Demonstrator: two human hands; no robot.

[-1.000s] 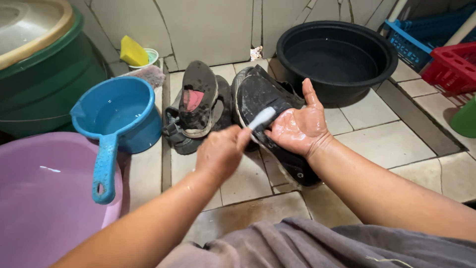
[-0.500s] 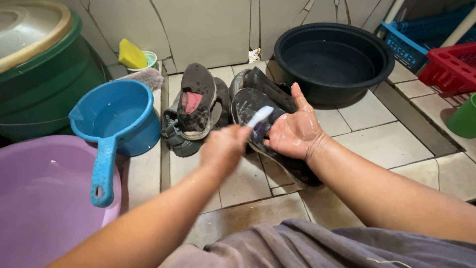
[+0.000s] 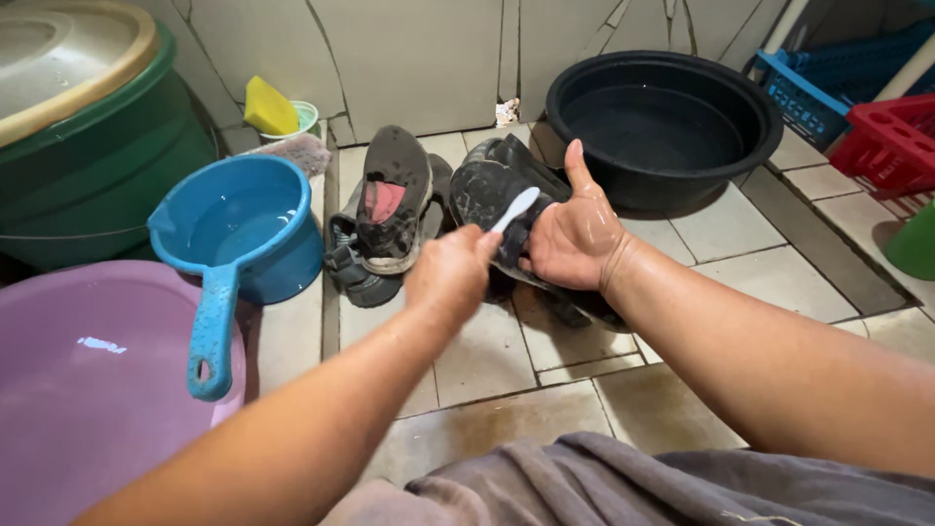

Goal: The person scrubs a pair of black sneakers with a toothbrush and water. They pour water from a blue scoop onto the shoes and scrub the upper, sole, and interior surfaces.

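- Left hand (image 3: pixel 450 276): closed in a fist around the handle of a white brush (image 3: pixel 514 210); the brush head points up and to the right and lies against the black shoe (image 3: pixel 487 187).
- Right hand (image 3: pixel 575 234): wet, wrapped around the black shoe from the right side, thumb raised upward, fingers curled onto the shoe's dark surface.
- Black shoe: held tilted above the tiled floor (image 3: pixel 487 356), between both hands, just in front of the black basin (image 3: pixel 664 122).
- Second shoe (image 3: pixel 392 200): lies sole-up just left of the held shoe, showing a pink patch on the sole; it rests on top of a dark sandal (image 3: pixel 351 273).
- Blue dipper (image 3: pixel 239 239): stands on the floor left of the shoes, contains water; its handle reaches over the rim of the purple basin (image 3: pixel 88 390).
- Green bin (image 3: pixel 97 166): at upper left, covered with a beige lid.
- Yellow sponge (image 3: pixel 268 107): sits in a small cup against the wall.
- Red crate (image 3: pixel 891 141) and blue crate (image 3: pixel 818 83): at the right edge.
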